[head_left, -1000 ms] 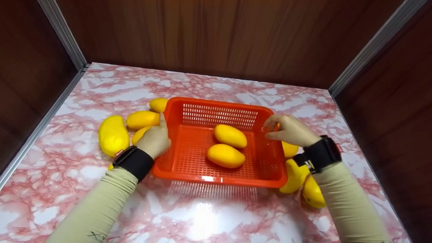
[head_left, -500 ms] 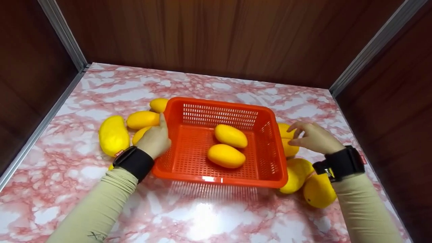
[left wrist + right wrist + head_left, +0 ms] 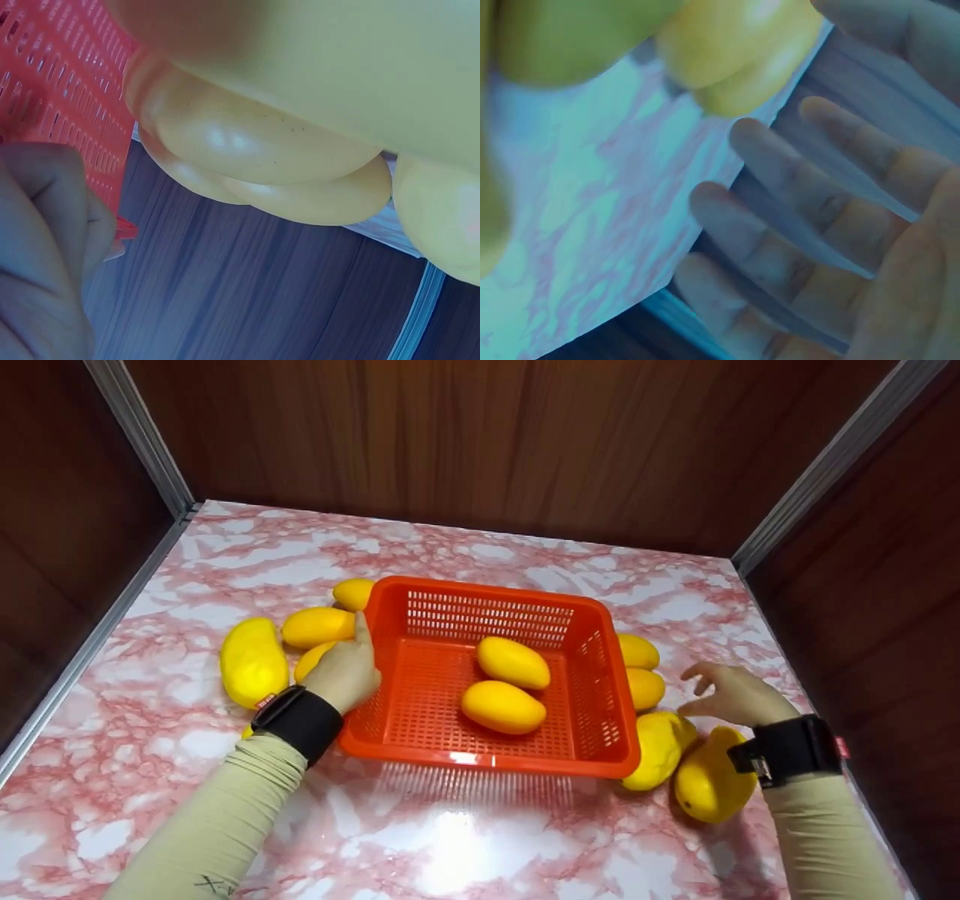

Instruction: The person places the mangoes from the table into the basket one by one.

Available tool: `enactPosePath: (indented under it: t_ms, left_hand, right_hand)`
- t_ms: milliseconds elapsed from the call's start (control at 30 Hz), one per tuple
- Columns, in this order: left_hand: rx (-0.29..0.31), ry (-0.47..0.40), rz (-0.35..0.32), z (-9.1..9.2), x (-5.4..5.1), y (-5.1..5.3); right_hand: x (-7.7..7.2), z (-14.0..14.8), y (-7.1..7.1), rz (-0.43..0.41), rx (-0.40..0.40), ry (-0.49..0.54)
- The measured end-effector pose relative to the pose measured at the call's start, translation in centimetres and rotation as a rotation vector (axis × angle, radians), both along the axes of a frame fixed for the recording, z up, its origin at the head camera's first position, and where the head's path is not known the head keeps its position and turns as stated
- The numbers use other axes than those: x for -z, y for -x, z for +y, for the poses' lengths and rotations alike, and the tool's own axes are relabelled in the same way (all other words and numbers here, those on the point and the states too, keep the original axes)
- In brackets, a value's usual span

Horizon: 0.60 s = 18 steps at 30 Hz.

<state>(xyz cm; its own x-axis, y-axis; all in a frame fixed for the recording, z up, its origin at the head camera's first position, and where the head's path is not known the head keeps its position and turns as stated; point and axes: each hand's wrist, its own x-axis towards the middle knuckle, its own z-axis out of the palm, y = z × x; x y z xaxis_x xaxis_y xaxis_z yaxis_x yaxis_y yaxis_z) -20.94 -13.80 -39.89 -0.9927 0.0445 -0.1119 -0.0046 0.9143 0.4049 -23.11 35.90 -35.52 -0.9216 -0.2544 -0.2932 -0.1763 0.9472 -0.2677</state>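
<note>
A red plastic basket (image 3: 480, 757) with slotted walls sits in mid-table, two yellow mangoes (image 3: 513, 662) lying side by side on its floor. My left hand (image 3: 343, 671) grips its left rim, thumb on top and the other fingers curled low against the outer wall, as the left wrist view shows. To the right, my right hand (image 3: 739, 695) hovers holding nothing, its fingers spread apart in the right wrist view (image 3: 817, 217). Below and left of it are two bigger, lumpy yellow mangoes (image 3: 712, 780). Smaller mangoes (image 3: 643, 688) lie against the basket's right side.
Left of the basket lie several more mangoes (image 3: 318, 627), including a large curved one (image 3: 253, 662); my left wrist partly covers some. The marbled pink-white table (image 3: 480, 551) is bounded by brown wood-look panels (image 3: 480, 450) at the back and both sides.
My right hand has moved from the basket's right rim outward to the right and nearer to me, uncovering the small mangoes there. The left hand and basket have stayed put.
</note>
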Motion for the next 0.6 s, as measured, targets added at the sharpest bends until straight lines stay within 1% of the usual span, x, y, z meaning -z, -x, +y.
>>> enactPosePath:
  t_ms: [233, 467, 600]
  left_hand:
    - [0.005, 0.003, 0.017, 0.0, 0.0, 0.0]
    - [0.001, 0.004, 0.003, 0.0, -0.1, 0.0]
    - [0.003, 0.006, 0.009, 0.0, 0.0, 0.0]
  right_hand:
    - [0.9, 2.3, -0.5, -0.129, 0.010, -0.046]
    - [1.9, 3.5, -1.0, -0.166, 0.019, -0.087]
    - [2.3, 3.6, -1.4, -0.184, 0.035, -0.097]
